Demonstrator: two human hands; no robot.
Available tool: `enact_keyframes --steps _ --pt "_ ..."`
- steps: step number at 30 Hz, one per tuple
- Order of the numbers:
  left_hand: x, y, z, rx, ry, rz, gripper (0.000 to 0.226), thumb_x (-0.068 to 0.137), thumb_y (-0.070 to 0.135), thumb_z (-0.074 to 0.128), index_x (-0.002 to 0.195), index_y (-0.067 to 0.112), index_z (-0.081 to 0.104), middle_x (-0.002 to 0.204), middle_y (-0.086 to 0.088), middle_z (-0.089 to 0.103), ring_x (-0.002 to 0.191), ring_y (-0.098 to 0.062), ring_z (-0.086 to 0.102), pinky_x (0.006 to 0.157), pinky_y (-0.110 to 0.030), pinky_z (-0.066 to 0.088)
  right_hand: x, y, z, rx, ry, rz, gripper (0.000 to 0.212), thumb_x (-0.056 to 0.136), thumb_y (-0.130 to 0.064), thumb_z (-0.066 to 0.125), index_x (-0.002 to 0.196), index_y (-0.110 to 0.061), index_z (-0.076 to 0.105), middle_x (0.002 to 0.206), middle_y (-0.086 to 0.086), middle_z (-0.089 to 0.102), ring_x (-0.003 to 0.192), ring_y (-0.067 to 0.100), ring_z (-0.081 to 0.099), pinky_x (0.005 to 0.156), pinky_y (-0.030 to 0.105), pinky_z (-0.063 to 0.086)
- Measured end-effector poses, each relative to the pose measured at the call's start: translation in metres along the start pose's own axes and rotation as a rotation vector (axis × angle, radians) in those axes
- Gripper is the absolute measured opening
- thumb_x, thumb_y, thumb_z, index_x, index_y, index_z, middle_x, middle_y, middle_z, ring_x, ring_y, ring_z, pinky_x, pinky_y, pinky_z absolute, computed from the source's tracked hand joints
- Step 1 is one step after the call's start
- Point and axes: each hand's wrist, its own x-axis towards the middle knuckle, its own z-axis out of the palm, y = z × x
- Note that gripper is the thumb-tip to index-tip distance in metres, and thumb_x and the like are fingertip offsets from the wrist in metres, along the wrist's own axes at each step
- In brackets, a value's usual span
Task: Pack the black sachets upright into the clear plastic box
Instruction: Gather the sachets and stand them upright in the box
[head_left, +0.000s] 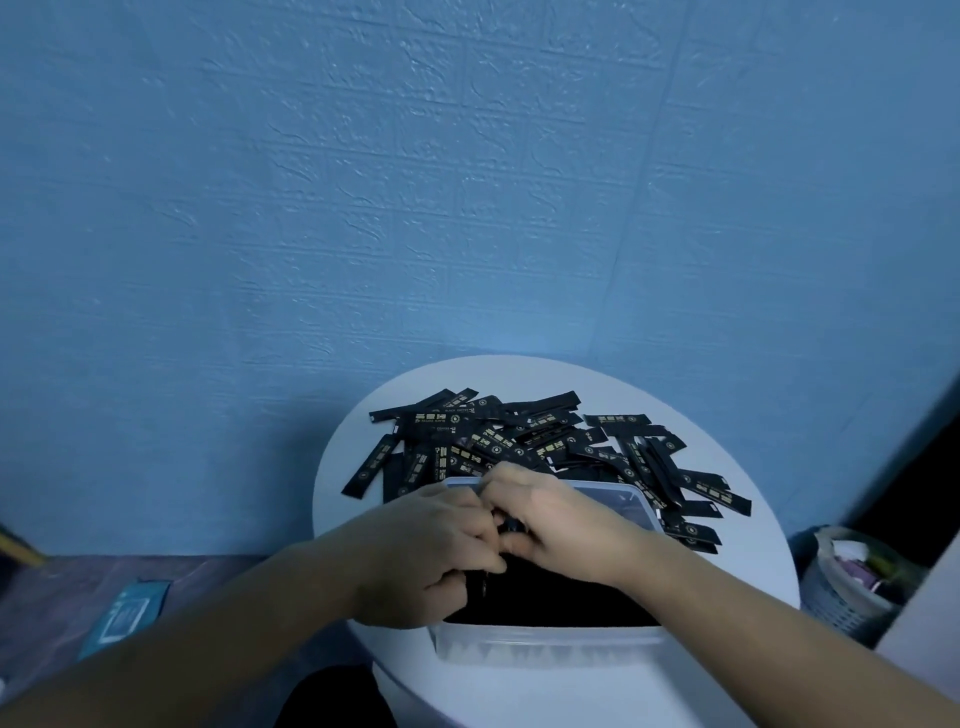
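Inspection, head view.

1. Table: round white table (566, 376), lower centre of frame, set against a blue textured wall (467, 182).
2. Stock: black sachets (519, 441) lie in a loose, overlapping heap on the far half of the tabletop. They spread from centre-left to the right edge, flat and at mixed angles. Gold print shows but is too small to read.
3. Container: clear plastic box (545, 642) sits on the near edge of the table, just below the heap. Its near section is a solid dark mass, consistent w/ sachets standing on end. The far-right corner shows a pale, unfilled area.
4. Your left hand (431, 556): over the box's left side, fingers and thumb curled, gripping dark sachet tops there. No. held: cannot tell.
5. Your right hand (563, 525): over the box's middle, knuckles up, fingers curled toward the left hand. It pinches one held sachet (511, 526), of which only a short dark end shows between the two hands. Fingertips of both hands touch or nearly touch.
6. Surroundings: mesh basket (841, 597) w/ mixed contents on the floor at lower right, and a blue packet (127, 616) on the floor at lower left.
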Motion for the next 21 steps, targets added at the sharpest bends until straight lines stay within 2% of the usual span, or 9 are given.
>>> enact_keyframes --steps 2,6,8,12,15,17,21 --pt "0.002 0.007 -0.008 0.104 -0.012 0.102 0.048 0.081 0.028 0.044 0.122 0.033 0.067 0.114 0.013 0.059 0.117 -0.008 0.044 0.114 -0.027 0.027 -0.001 0.000 -0.002 -0.118 0.011 -0.012 0.023 0.089 -0.013 0.067 0.107 -0.017 0.053 0.112 -0.001 0.050 0.100 0.020 0.059 0.081 0.036 0.052" --pt "0.005 0.009 -0.015 0.098 -0.056 0.082 0.038 0.085 0.028 0.053 0.121 0.031 0.067 0.120 0.014 0.055 0.121 -0.009 0.037 0.116 -0.033 0.026 -0.007 0.000 -0.003 -0.335 0.006 0.003 0.017 0.091 -0.022 0.065 0.101 -0.016 0.053 0.104 0.003 0.057 0.090 0.029 0.064 0.068 0.040 0.053" --pt "0.011 0.010 -0.017 0.141 -0.118 0.094 0.034 0.087 0.033 0.054 0.119 0.035 0.065 0.126 0.018 0.052 0.125 -0.010 0.034 0.116 -0.038 0.022 -0.009 0.000 -0.004 -0.336 -0.043 0.049 0.011 0.093 -0.025 0.061 0.100 -0.017 0.057 0.101 0.002 0.060 0.093 0.029 0.064 0.071 0.044 0.055" --pt "0.020 0.009 -0.022 0.201 -0.173 0.107 0.029 0.092 0.040 0.054 0.121 0.038 0.060 0.130 0.020 0.055 0.135 -0.007 0.030 0.121 -0.036 0.007 -0.013 0.002 -0.009 -0.272 -0.088 0.058 0.005 0.094 -0.016 0.058 0.098 -0.018 0.060 0.101 0.002 0.062 0.094 0.029 0.064 0.071 0.043 0.054" --pt "0.024 0.010 -0.024 0.236 -0.218 0.097 0.033 0.095 0.043 0.053 0.128 0.040 0.058 0.131 0.020 0.054 0.136 -0.006 0.032 0.123 -0.038 0.006 -0.017 0.003 -0.009 -0.243 -0.097 0.048 0.014 0.093 -0.010 0.057 0.103 -0.016 0.065 0.102 0.003 0.062 0.096 0.028 0.064 0.073 0.042 0.053" --pt "0.027 0.006 -0.024 0.242 -0.265 0.091 0.031 0.096 0.043 0.053 0.126 0.040 0.060 0.130 0.020 0.054 0.136 -0.005 0.032 0.123 -0.038 0.006 -0.019 0.005 -0.009 -0.235 -0.089 0.039 0.022 0.093 -0.008 0.056 0.109 -0.018 0.067 0.106 0.002 0.063 0.100 0.027 0.064 0.076 0.043 0.055" --pt "0.023 0.004 -0.031 0.257 -0.250 0.080 0.030 0.094 0.043 0.055 0.122 0.039 0.061 0.127 0.020 0.054 0.130 -0.004 0.034 0.120 -0.032 0.012 -0.021 0.007 -0.008 -0.240 -0.079 0.035 0.025 0.093 -0.007 0.056 0.113 -0.019 0.067 0.109 0.003 0.064 0.104 0.027 0.062 0.080 0.045 0.056"
